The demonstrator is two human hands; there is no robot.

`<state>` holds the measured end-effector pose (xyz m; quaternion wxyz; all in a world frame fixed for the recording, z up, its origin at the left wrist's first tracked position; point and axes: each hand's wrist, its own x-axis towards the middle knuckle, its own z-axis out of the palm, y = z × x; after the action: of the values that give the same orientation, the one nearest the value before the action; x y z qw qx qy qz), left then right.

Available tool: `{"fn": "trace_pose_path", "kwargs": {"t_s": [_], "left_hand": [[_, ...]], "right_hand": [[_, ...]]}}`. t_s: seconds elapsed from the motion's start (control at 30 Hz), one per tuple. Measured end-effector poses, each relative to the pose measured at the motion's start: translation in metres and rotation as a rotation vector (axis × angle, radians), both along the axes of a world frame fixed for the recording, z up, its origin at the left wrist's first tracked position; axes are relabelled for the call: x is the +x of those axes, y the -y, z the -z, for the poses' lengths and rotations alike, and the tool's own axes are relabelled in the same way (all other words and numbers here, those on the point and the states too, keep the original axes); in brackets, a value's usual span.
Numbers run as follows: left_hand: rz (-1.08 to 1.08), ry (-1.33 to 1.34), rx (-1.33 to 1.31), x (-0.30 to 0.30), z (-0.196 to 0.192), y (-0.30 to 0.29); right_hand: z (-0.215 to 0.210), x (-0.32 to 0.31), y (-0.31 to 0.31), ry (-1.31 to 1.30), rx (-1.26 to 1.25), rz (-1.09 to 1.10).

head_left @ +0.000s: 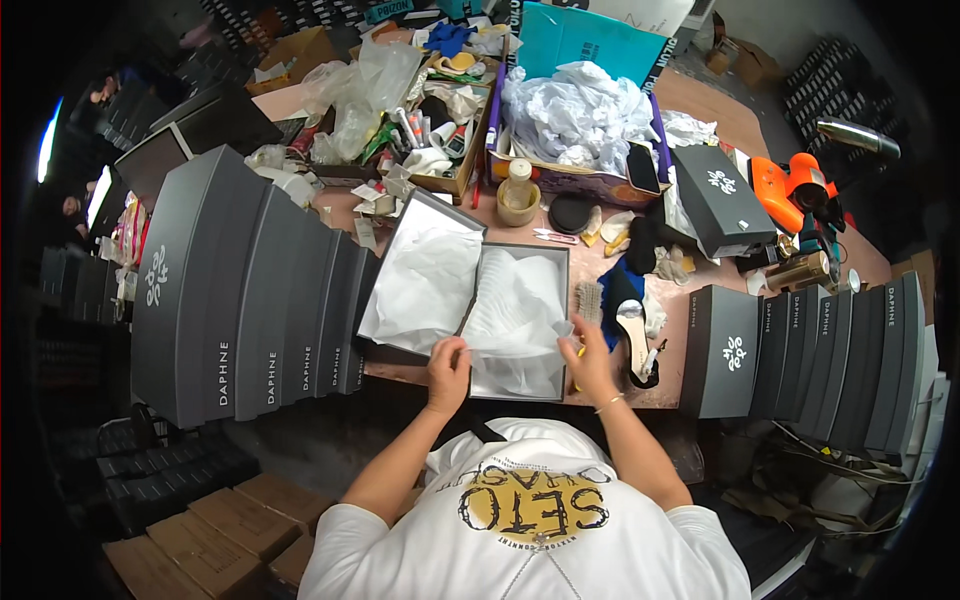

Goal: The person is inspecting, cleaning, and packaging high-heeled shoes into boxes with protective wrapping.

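**Lining the open box**

At far left stands a row of grey boxes [240, 290]. Next, our left hand [449, 362] pinches the tissue [505, 310] at the near edge of the open box [520, 320], fingers together on the paper. Our right hand [588, 352] clamps the tissue's right edge. We judge we are spreading the lining; next it needs pressing flat. The box sits mid-desk [700, 110], long axis running away from us.
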<state>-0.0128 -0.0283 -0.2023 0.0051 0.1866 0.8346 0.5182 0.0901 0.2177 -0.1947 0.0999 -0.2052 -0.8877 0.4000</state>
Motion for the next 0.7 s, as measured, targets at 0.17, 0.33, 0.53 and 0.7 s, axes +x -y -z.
{"fn": "trace_pose_path", "kwargs": {"t_s": [0.17, 0.33, 0.53, 0.7], "left_hand": [[-0.495, 1.004, 0.832, 0.030, 0.042, 0.031], [0.312, 0.982, 0.245, 0.034, 0.003, 0.044], [0.642, 0.807, 0.073, 0.005, -0.066, 0.013], [0.381, 0.656, 0.141, -0.015, -0.019, 0.009]], "right_hand": [[-0.041, 0.017, -0.011, 0.301, -0.414, -0.025], [-0.030, -0.035, 0.081, 0.003, -0.179, -0.410], [-0.007, -0.136, 0.135, -0.240, -0.074, -0.884], [0.005, -0.081, 0.075, -0.069, -0.257, -0.077]]}}
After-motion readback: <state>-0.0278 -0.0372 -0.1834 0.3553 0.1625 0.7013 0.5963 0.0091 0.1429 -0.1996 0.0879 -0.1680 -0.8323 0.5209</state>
